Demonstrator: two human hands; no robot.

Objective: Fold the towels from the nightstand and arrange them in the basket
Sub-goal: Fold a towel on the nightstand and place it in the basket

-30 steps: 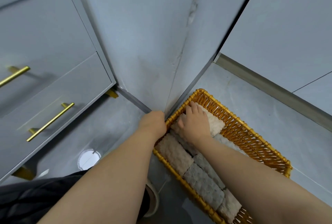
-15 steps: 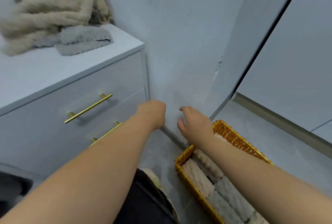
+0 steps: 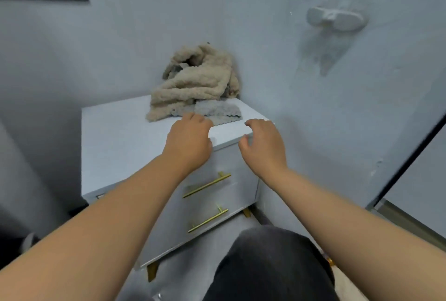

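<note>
A heap of crumpled beige towels (image 3: pixel 195 83) lies at the back right corner of the white nightstand (image 3: pixel 120 141). A grey towel (image 3: pixel 217 110) pokes out flat at the front of the heap. My left hand (image 3: pixel 188 141) hovers over the nightstand top just in front of the grey towel, fingers loosely curled, holding nothing. My right hand (image 3: pixel 263 144) hangs above the nightstand's right front corner, fingers relaxed and empty. The basket is out of view.
The nightstand has two drawers with gold bar handles (image 3: pixel 206 185) and gold feet. Grey walls close in behind and to the right, with a white wall hook (image 3: pixel 335 18) high up. My dark-clothed knee (image 3: pixel 270 264) fills the bottom centre.
My view swung up from the basket on the floor to the nightstand top. Both hands left the basket and rose toward the towel heap.
</note>
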